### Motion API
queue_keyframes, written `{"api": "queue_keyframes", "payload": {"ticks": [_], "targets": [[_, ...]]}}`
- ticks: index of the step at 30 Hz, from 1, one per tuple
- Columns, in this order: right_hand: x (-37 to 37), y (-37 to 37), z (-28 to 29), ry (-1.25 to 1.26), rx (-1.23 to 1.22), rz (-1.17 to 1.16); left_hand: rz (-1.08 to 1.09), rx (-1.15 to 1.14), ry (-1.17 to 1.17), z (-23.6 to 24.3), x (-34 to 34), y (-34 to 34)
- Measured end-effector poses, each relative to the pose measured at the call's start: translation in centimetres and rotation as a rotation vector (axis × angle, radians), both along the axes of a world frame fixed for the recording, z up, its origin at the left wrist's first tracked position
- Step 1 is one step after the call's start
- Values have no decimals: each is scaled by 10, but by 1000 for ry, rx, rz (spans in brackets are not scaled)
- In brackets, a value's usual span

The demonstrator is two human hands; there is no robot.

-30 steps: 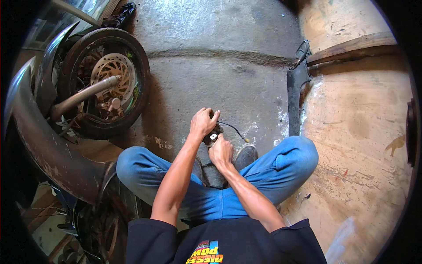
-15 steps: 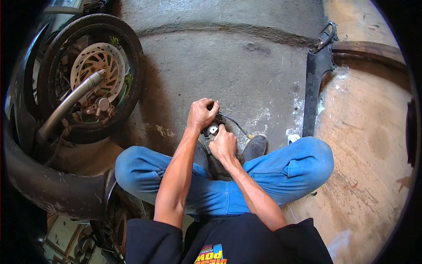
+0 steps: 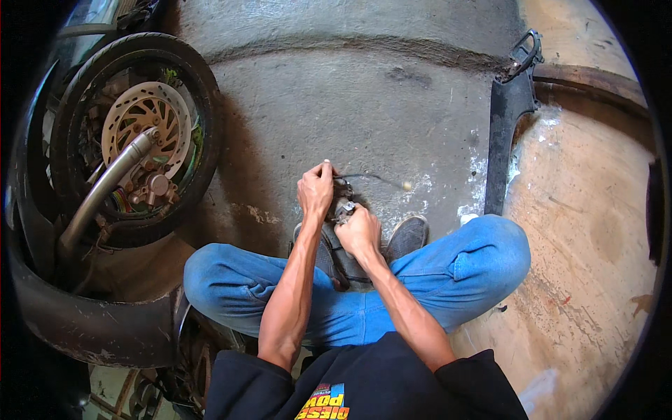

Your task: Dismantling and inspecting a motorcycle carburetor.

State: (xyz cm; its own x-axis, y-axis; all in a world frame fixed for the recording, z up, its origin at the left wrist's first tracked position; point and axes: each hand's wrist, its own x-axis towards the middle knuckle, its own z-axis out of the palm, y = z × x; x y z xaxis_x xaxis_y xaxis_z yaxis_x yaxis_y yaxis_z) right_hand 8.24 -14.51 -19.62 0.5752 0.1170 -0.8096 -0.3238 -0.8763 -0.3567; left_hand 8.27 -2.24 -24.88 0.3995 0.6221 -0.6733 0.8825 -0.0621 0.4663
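Note:
Between my bent knees is a small dark-and-silver mechanical part [image 3: 344,207], partly hidden by my fingers. My left hand [image 3: 315,187] is closed on its upper end, thumb pointing forward. My right hand [image 3: 360,229] grips its lower end just to the right. A thin black cable [image 3: 374,178], blurred, runs from the top of the part to a pale tip [image 3: 407,186]. Below the part are my dark shoes [image 3: 406,238] on either side of a dark object that I cannot make out.
A motorcycle front wheel [image 3: 77,119] with brake disc, fork and dark bodywork [image 3: 98,325] crowds the left. A dark plastic panel [image 3: 504,147] lies along the right edge of the concrete floor [image 3: 350,105]. Beside it are a tan board [image 3: 574,231] and a wooden strip [image 3: 588,80].
My left hand has turned, its fingers now pointing more straight forward. The part has shifted in my grip, and the cable has swung up and to the right, its tip higher.

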Motion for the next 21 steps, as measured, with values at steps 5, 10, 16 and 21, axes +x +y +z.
{"api": "queue_keyframes", "payload": {"ticks": [5, 10, 16, 21], "targets": [[-9, -2, 4, 8, -43, -59, -183, 64, -34, -1, 4, -7], [-13, -7, -12, 42, -37, -108, -253, 101, 1, 3, 12, -12], [-2, 5, -5, 86, -42, -112, -254, -217, -135, -18, 6, 25], [3, -7, -26, 106, -23, -116, 80, -666, -459, -36, -5, 32]]}}
